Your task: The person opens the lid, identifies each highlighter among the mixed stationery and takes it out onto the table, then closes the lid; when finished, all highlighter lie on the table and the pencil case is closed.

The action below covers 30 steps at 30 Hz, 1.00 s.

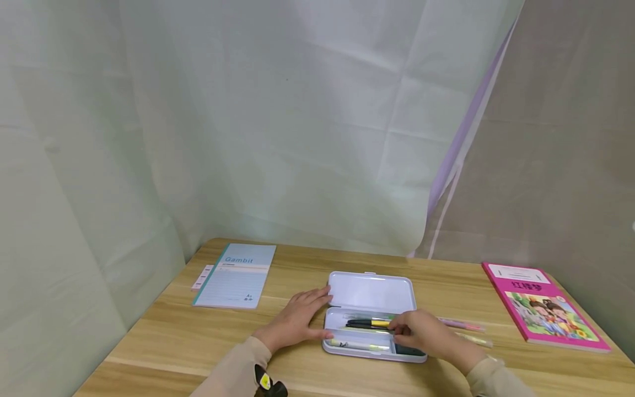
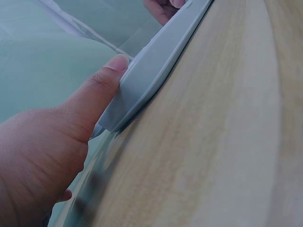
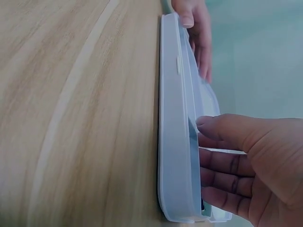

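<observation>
"Where is the pencil case [image 1: 357, 353]?"

"Open on the wooden table [image 1: 307, 372], well in from the far edge, between a notebook [image 1: 235, 278] near the far-left corner and a pink book [image 1: 545, 311] along the right edge. Black pens [image 1: 364, 323] lie inside."

"And the hands?"

"The left hand [image 1: 295, 320] touches the case's left side, fingers apart, thumb near its front corner. The right hand [image 1: 421, 331] reaches in from the right, fingers bent and close together at the pens; whether they pinch one, I cannot tell."

"How is this best done?"

"I'd brace the case lightly and lay each pen parallel to its neighbours, below the rim, clear of the folded-back lid [image 1: 372, 292]."
</observation>
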Available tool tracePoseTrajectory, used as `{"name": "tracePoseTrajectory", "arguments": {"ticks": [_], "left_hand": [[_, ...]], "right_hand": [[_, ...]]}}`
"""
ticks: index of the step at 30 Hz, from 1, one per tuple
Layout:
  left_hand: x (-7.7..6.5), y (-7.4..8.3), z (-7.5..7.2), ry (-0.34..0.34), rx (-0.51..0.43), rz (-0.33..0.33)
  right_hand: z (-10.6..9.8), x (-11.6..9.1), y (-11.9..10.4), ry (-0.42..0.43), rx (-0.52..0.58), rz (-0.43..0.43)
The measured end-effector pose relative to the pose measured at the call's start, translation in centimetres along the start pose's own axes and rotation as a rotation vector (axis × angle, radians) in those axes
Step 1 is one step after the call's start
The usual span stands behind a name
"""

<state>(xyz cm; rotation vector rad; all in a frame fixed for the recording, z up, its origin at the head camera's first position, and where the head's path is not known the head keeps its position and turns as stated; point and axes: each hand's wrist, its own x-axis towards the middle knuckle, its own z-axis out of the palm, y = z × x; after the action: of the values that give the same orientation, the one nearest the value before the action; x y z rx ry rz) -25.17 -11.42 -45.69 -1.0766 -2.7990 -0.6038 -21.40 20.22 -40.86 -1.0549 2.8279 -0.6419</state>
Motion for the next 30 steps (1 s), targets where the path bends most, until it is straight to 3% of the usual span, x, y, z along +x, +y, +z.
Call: {"name": "tracePoseTrajectory", "arguments": {"ticks": [16,30], "left_hand": [[0.0,-0.1,0.1,0.019,-0.02,0.028],[0.0,-0.1,0.1,0.016,-0.016,0.022]], "right_hand": [[0.6,0.9,-0.7,0.039,0.029,-0.057],[0.8,0.8,-1.2,0.038,0.055,-0.016]]}}
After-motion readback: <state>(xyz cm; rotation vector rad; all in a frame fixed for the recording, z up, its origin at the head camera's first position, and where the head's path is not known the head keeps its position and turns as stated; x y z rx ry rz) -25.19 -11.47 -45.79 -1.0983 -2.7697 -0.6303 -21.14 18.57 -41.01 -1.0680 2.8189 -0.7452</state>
